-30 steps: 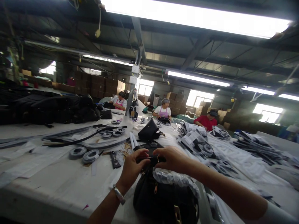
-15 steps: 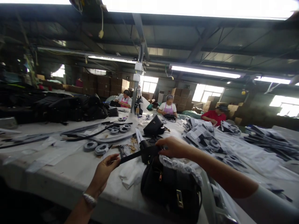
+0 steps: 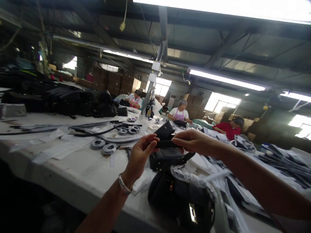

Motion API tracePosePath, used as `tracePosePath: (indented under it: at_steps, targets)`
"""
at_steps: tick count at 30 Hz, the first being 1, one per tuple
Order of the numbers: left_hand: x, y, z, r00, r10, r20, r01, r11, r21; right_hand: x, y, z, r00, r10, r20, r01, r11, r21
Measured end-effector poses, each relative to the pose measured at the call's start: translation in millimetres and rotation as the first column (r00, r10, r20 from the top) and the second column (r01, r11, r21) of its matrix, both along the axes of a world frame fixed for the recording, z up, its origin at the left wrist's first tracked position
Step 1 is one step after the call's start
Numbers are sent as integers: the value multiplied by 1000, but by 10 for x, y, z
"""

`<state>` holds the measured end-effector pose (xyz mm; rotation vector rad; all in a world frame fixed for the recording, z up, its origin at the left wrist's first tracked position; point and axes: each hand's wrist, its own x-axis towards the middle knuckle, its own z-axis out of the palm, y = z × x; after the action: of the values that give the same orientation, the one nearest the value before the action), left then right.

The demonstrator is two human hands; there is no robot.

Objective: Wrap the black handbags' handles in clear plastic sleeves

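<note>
A short stretch of black strap [image 3: 165,144] runs between my two hands, above the table. My left hand [image 3: 143,152] pinches its left end between thumb and fingers; a silvery bracelet circles that wrist. At the other side my right hand [image 3: 188,139] grips the strap with thumb and fingertips. Beneath and behind the hands lies a black leather piece with small metal studs [image 3: 161,160]. Closer to me stands a black handbag [image 3: 177,197] with a gold-coloured clasp, an orange zip pull and a handle wrapped in clear plastic [image 3: 191,178].
Rolled grey straps [image 3: 109,149] and long loose straps [image 3: 97,137] lie to the left on the white table [image 3: 80,173]. A heap of black bags [image 3: 73,100] fills the far left. Wrapped grey pieces [image 3: 282,161] pile up at right. Several people [image 3: 179,113] sit across the table.
My left hand has moved up and right, closer to my right hand, so the strap between them is shorter and nearly level. The view has shifted, and the handbag stays in front of me.
</note>
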<state>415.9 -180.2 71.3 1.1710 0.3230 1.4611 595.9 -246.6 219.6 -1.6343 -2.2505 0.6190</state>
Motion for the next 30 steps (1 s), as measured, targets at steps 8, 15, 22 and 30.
tracePosePath:
  at_steps: [8,15,22,30]
  targets:
    - [685,23,-460,857,53,-513,158,920,359,315,-220,-159,866,-156,-475,255,955,150]
    - [799,62,-430,901,74,-428,111,913,392,615,-153,-916,911,-106,-399,175,974,142]
    - [707,142,-659,888,-56,-457,131,982,134,454,-104,-1210,942,-200,-271,251,953,170]
    - [461,140,-857,860,-23,-510,74,994,80,546,-156,-1263,926,-285,-247,329,930,164]
